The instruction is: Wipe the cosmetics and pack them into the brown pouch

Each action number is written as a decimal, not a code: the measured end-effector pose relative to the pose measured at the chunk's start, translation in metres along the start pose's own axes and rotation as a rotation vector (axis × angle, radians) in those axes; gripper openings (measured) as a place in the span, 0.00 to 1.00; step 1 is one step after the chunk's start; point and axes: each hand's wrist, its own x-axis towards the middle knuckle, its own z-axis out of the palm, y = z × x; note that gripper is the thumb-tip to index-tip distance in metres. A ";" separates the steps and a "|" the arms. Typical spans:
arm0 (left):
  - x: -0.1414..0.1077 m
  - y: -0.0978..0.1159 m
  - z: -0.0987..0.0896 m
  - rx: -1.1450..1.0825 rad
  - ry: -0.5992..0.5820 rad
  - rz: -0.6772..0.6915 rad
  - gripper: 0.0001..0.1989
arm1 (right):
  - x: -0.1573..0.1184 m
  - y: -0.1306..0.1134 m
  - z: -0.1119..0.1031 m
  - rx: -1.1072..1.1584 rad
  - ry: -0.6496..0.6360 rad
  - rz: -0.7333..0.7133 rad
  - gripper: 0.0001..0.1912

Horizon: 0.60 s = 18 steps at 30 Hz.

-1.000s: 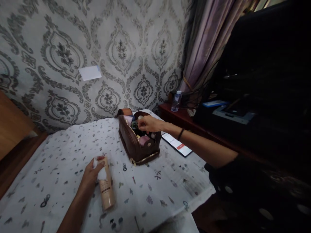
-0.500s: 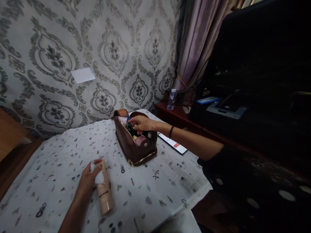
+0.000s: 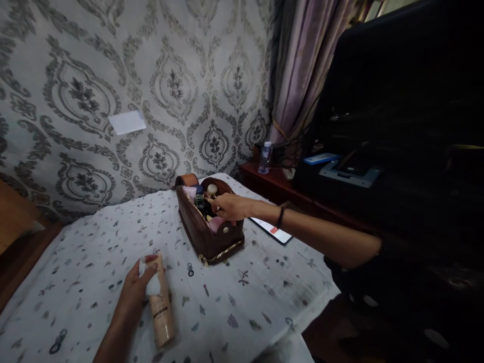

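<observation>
My left hand (image 3: pixel 133 290) is closed around a beige cosmetic tube (image 3: pixel 163 320) and a white wad (image 3: pixel 152 285), perhaps tissue or cotton, pressed against its side. The tube tilts over the patterned cloth, cap end towards me. Farther off stands a brown toiletry bag (image 3: pixel 195 236), unzipped along the top. My right hand (image 3: pixel 231 205) reaches over its right rim, fingers bent together inside; whatever they grip is hidden. Among the bag's contents are a pink item (image 3: pixel 216 225), a dark green-topped bottle (image 3: pixel 199 200) and a round pale lid (image 3: pixel 212 189).
A phone (image 3: pixel 282 236) with a lit screen lies right of the bag, under my right forearm. A clear bottle (image 3: pixel 265 160) stands on the reddish wooden ledge (image 3: pixel 247 174). A large black object (image 3: pixel 397 101) rises at the right. The patterned wall (image 3: pixel 181 141) bounds the back.
My right hand has shifted right and slightly towards me within the bag, uncovering the round pale lid and the dark bottle. My left hand keeps its hold on the tube and wad.
</observation>
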 end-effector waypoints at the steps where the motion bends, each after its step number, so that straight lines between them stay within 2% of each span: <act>1: 0.000 0.000 0.000 -0.002 0.000 0.000 0.37 | -0.002 0.002 0.000 0.028 0.001 0.007 0.18; 5: 0.001 -0.003 -0.003 -0.015 -0.018 0.009 0.36 | -0.012 0.011 0.003 0.097 0.050 0.055 0.20; 9: 0.002 -0.006 -0.004 -0.021 -0.020 0.039 0.34 | -0.011 0.012 0.005 0.012 0.220 0.127 0.13; 12: 0.001 -0.006 -0.003 -0.029 -0.013 0.058 0.33 | -0.001 0.007 0.005 -0.088 0.322 0.168 0.13; 18: 0.000 -0.005 -0.002 -0.042 -0.013 0.082 0.33 | 0.018 0.000 0.008 -0.193 0.339 0.159 0.16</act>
